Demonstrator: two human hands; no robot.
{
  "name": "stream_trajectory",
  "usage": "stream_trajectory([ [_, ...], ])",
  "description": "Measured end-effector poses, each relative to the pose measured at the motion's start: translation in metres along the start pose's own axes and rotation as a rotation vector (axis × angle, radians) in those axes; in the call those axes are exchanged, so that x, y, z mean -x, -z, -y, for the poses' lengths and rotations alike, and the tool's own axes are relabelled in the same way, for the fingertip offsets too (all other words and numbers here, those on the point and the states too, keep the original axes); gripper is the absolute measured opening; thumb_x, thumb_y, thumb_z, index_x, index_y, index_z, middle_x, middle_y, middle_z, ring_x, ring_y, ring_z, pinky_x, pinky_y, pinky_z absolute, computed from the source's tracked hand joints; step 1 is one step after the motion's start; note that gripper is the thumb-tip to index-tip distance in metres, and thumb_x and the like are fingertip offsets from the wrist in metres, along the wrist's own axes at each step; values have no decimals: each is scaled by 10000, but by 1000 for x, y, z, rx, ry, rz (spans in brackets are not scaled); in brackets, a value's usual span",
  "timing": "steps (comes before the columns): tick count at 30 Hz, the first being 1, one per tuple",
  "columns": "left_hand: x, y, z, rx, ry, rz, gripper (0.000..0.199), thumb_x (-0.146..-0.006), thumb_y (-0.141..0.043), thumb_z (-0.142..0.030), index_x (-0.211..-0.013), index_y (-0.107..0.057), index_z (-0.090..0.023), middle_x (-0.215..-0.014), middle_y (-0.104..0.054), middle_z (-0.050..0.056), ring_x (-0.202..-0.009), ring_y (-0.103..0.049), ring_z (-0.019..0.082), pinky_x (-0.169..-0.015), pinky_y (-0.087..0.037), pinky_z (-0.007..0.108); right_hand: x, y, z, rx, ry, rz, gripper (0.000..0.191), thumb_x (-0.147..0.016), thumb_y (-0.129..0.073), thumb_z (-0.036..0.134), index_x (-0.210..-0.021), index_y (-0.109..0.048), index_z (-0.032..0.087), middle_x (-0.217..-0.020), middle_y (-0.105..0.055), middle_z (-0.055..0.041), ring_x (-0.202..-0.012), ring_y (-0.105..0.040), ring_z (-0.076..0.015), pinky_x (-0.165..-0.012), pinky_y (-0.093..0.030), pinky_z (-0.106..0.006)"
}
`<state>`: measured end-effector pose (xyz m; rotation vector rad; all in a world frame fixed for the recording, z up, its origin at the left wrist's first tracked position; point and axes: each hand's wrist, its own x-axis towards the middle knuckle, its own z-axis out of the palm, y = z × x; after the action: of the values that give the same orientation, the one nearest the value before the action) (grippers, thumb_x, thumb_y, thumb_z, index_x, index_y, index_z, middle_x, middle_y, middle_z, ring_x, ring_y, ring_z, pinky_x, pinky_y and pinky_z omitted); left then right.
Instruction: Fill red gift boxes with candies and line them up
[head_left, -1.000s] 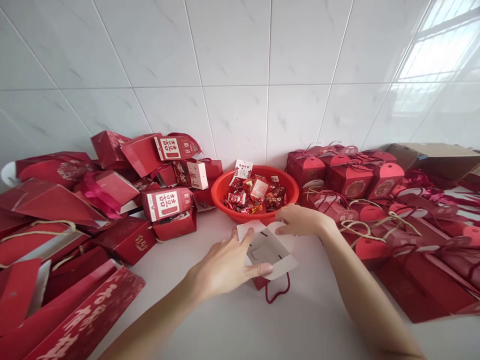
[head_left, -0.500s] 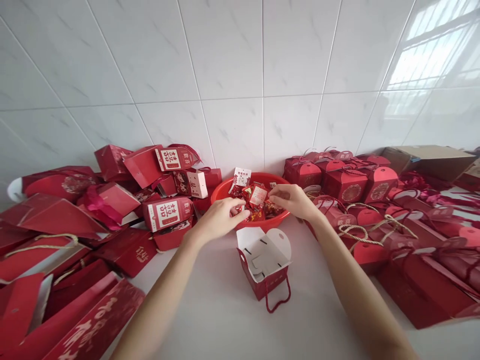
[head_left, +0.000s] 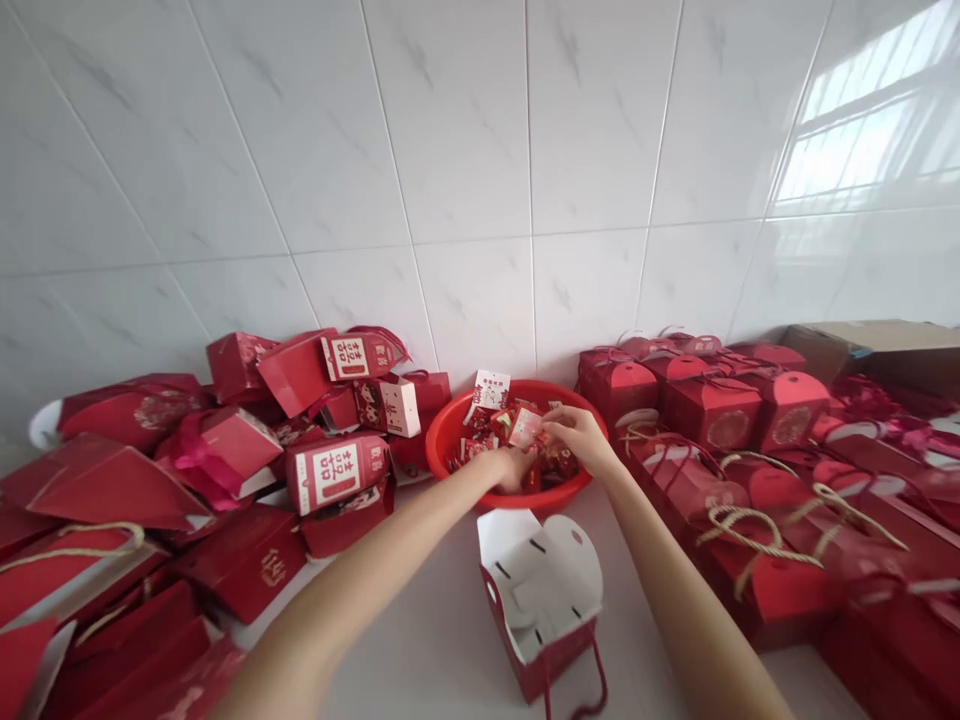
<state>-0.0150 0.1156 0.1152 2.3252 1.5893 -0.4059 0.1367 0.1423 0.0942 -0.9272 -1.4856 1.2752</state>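
Observation:
A red basin [head_left: 442,440] near the wall holds small red and white packets. My left hand [head_left: 510,468] reaches into its front part, palm down, its fingers hidden among the packets. At the basin's right side, my right hand [head_left: 574,432] pinches with thumb and forefinger at the edge of a pale-faced packet [head_left: 526,428]. Just in front of the basin stands a red box [head_left: 547,665], its top open and white interior showing, with a dark red cord handle hanging at its front.
Red gift boxes [head_left: 337,470] lie piled on the left, some with cords or ribbon. Rows of red boxes [head_left: 712,410] fill the right side. A brown carton [head_left: 885,340] sits at the far right, against the tiled wall [head_left: 472,130].
My left hand has moved right and deeper among the packets. My right hand has come closer to the pale packet. The view has shifted, so the basin and boxes appear lower.

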Motion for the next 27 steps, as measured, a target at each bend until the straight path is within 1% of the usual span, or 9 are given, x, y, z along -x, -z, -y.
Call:
stream_trajectory([
  [3, -1, 0, 3, -53, 36, 53, 725, -627, -720, -218, -1335, -567, -186, -1293, -671, 192, -1065, -685, 363, -832, -560, 409, -3, 0, -8, -3, 35, -5, 191, -693, -659, 328, -799, -643, 170, -701, -657, -20, -600, -632, -156, -596, -520, -284],
  [7, -5, -1, 6, -61, 55, 108, 668, -595, -757, -240, -1247, -615, -205, -1217, -713, 171, -1065, -686, 386, -832, -561, 435, -6, 0, -13, 8, 44, 30, 240, -674, -667, 380, -800, -649, 177, -695, -651, -18, -605, -632, -169, -615, -526, -306],
  [11, -7, 0, 14, 7, 24, 149, 631, -571, -766, -270, -1185, -624, -245, -1135, -743, 115, -980, -713, 346, -762, -573, 396, -5, -1, -12, 37, 39, 34, 254, -662, -659, 417, -782, -634, 194, -669, -633, -17, -602, -629, -190, -597, -510, -324],
  [14, -9, 1, 22, 59, -16, 164, 575, -562, -763, -275, -1121, -629, -275, -1119, -745, 65, -956, -717, 309, -734, -571, 356, -5, -2, -11, 37, 29, 35, 256, -657, -661, 424, -775, -625, 200, -663, -620, -12, -602, -627, -197, -593, -506, -330],
  [17, -12, 0, 25, 91, -34, 160, 531, -535, -779, -253, -1046, -638, -275, -1058, -749, 44, -910, -718, 296, -703, -566, 344, -5, -2, -10, 51, 29, 40, 254, -672, -660, 424, -787, -627, 200, -667, -627, -16, -611, -628, -198, -596, -501, -328],
  [22, -13, 0, 23, 139, -34, 111, 471, -506, -810, -227, -945, -640, -222, -924, -737, 54, -880, -701, 309, -705, -546, 355, -2, -1, -8, 60, 34, 56, 243, -688, -671, 410, -798, -631, 197, -636, -631, -11, -611, -625, -193, -604, -491, -318],
  [24, -12, 1, 25, 174, -25, 95, 461, -511, -814, -220, -934, -630, -213, -891, -724, 44, -865, -694, 296, -681, -535, 336, -2, -1, -8, 50, 37, 44, 253, -679, -681, 416, -791, -639, 193, -617, -624, -6, -603, -622, -190, -600, -491, -316],
  [27, -10, 2, 30, 255, -13, 88, 387, -546, -803, -225, -885, -617, -204, -814, -694, 18, -821, -685, 257, -617, -508, 286, -3, -1, -10, 21, 52, 22, 264, -648, -708, 416, -763, -655, 184, -620, -637, -12, -591, -619, -183, -598, -495, -315],
])
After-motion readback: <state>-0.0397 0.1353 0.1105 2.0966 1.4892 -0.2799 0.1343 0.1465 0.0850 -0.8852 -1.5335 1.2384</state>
